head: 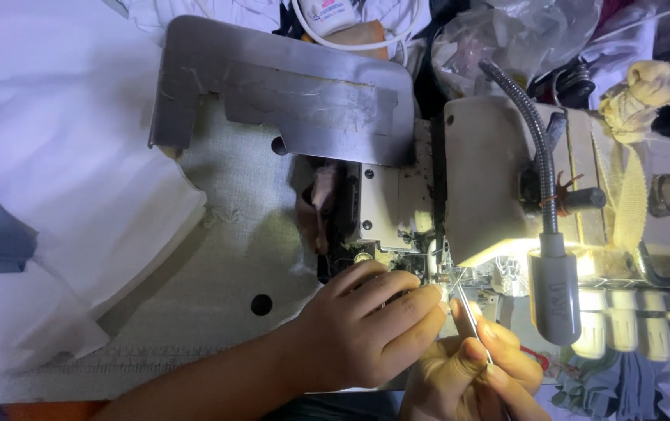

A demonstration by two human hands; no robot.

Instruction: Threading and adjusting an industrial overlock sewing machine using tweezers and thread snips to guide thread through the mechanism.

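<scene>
At the sewing machine (506, 179) — right hand (467, 374) pinches tweezers (471, 316); left hand (366, 327) curled, grip unclear.

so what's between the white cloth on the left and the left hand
In the head view, only bare grey machine table with a dark round hole lies between the white cloth and the left hand.

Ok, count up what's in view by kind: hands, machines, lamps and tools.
Hands: 2, left hand and right hand
Sewing machine: 1
Gooseneck lamp: 1
Tweezers: 1
Total: 5
</scene>
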